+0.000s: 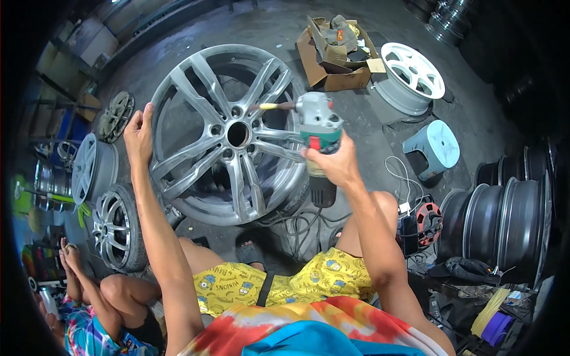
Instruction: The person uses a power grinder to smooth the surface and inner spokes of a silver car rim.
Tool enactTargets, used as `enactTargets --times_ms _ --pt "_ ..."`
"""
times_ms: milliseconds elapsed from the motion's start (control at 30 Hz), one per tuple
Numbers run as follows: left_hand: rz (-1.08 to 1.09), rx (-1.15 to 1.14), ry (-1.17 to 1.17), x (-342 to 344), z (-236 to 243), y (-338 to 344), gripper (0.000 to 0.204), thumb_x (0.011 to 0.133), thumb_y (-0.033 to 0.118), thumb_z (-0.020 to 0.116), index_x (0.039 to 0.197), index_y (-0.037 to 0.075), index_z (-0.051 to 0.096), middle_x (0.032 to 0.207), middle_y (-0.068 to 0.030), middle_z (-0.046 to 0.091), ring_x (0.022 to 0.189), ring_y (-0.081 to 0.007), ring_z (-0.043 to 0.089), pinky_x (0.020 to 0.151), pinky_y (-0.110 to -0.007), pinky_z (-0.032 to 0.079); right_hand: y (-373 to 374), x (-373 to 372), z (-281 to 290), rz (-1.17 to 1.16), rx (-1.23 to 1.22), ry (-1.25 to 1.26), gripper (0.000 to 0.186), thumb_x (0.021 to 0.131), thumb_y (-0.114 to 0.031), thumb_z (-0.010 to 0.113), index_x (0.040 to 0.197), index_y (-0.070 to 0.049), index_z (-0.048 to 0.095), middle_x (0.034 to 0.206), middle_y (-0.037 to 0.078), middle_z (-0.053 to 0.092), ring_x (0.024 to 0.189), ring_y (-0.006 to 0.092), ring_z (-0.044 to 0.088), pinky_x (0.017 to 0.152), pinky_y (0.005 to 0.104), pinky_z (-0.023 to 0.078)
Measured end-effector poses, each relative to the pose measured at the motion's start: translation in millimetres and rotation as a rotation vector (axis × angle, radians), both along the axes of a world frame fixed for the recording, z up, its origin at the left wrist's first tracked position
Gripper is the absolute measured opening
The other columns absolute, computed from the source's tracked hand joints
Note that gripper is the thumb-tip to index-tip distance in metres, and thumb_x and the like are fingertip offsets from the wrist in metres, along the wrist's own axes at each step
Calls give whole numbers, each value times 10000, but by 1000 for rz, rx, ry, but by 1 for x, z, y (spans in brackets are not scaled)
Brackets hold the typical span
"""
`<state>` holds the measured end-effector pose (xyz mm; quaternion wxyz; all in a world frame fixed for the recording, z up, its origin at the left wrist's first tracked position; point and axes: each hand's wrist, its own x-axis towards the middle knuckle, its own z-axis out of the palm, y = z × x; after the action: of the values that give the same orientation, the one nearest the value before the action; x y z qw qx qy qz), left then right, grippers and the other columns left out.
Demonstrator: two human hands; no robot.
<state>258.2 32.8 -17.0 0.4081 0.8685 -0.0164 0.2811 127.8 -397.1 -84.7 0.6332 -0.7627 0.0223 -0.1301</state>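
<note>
A large bare-metal alloy wheel with paired spokes is held up in front of me, its face toward me. My left hand is closed around its left rim edge. In my right hand is a corded grinder, grey and green with a red switch, held upright by its body at the wheel's right side. Its thin bit, yellow and brown, points left toward the lug holes beside the hub; whether the tip touches the metal I cannot tell.
A cardboard box, a white wheel and a light blue stool stand to the right. Black rims and a red cable reel lie nearer. At left are more wheels and a seated person. Cords trail below.
</note>
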Motion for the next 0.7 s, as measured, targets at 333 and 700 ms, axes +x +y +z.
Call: enactTargets --times_ms 333,700 --pt "-18 35 -52 -50 11 -70 543 1020 374 697 726 3 431 672 17 320 661 -97 304 566 -297 288 -50 -24 30 18 583 136 302 863 -196 734 1049 32 667 935 148 731 784 228 738 740 361 616" --pt "99 341 -457 -86 33 -95 265 934 269 771 850 60 634 858 -82 617 794 -273 613 694 -405 476 -66 -63 35 -30 624 92 300 872 -183 756 1075 5 639 945 131 727 816 231 743 732 357 614"
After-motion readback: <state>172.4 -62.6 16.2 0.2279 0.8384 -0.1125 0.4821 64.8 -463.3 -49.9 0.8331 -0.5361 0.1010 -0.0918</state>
